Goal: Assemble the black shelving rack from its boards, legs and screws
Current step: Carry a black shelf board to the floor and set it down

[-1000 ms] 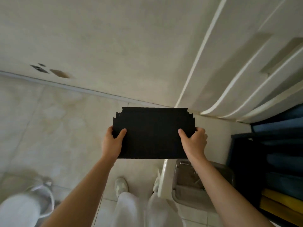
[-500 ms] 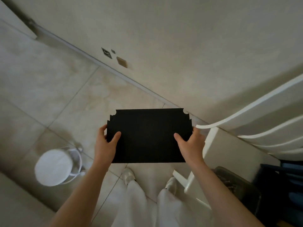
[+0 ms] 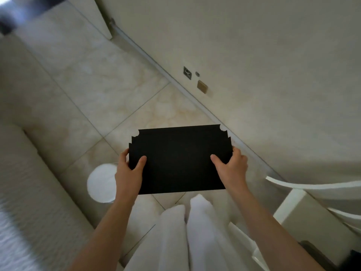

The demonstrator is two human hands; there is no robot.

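You hold the black shelf board (image 3: pixel 179 159) level, left hand (image 3: pixel 128 173) and right hand (image 3: pixel 230 169) clamped on its short ends, steady for carrying.

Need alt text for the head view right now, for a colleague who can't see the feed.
Both hands hold a flat black board with notched far corners out in front, the left hand gripping its left edge and the right hand its right edge, thumbs on top. Below are a pale tiled floor, a round white stool and white trouser legs.
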